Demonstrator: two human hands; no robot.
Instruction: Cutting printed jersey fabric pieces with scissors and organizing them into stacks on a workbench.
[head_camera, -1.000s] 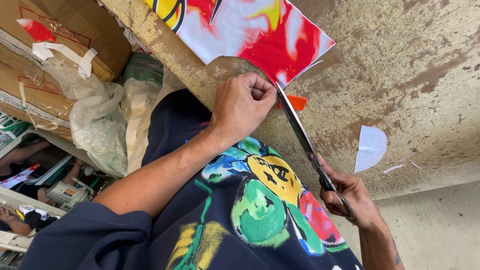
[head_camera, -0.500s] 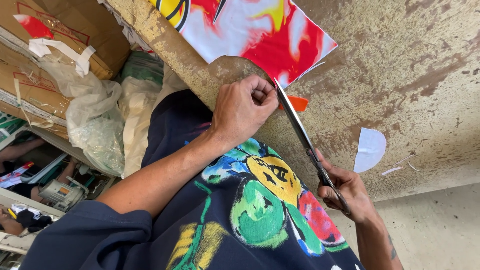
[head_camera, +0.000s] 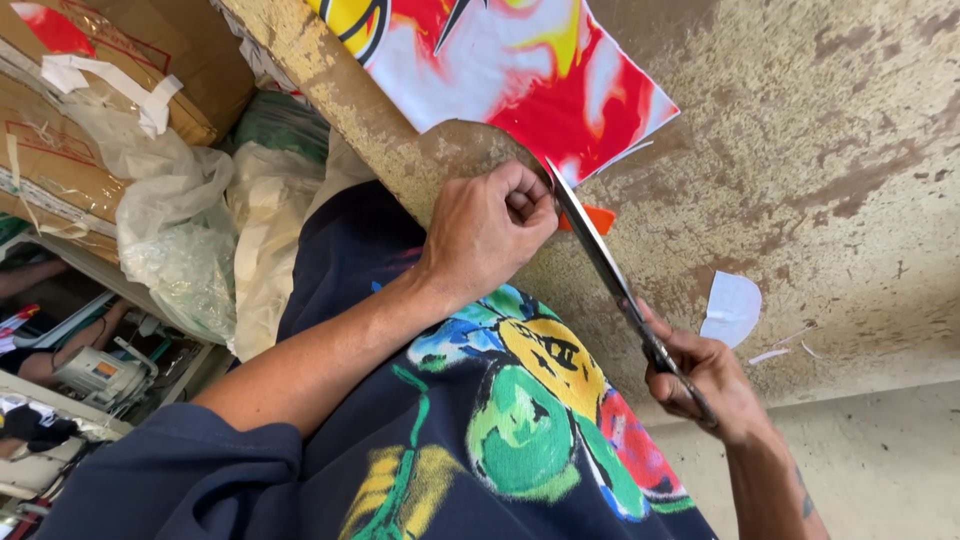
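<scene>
Scissors (head_camera: 610, 285) are gripped by the handles in the right hand (head_camera: 705, 380), fingers curled shut through them, blades aimed up at the lower edge of the red, white and yellow printed sheet (head_camera: 510, 70) on the worn table (head_camera: 800, 150). Just below that sheet, the left hand (head_camera: 485, 235) is closed, apparently pinching the edge taut beside the blade tip. An orange scrap (head_camera: 598, 218) lies nearby.

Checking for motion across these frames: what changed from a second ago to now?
Very little. The left hand stays clenched at the edge of the printed sheet, and the right hand keeps its grip on the scissors, blades still angled up to the sheet. Both hands sit marginally lower in view, which could be head movement. The white scrap and orange scrap lie where they were. Nothing grasped or released.
</scene>
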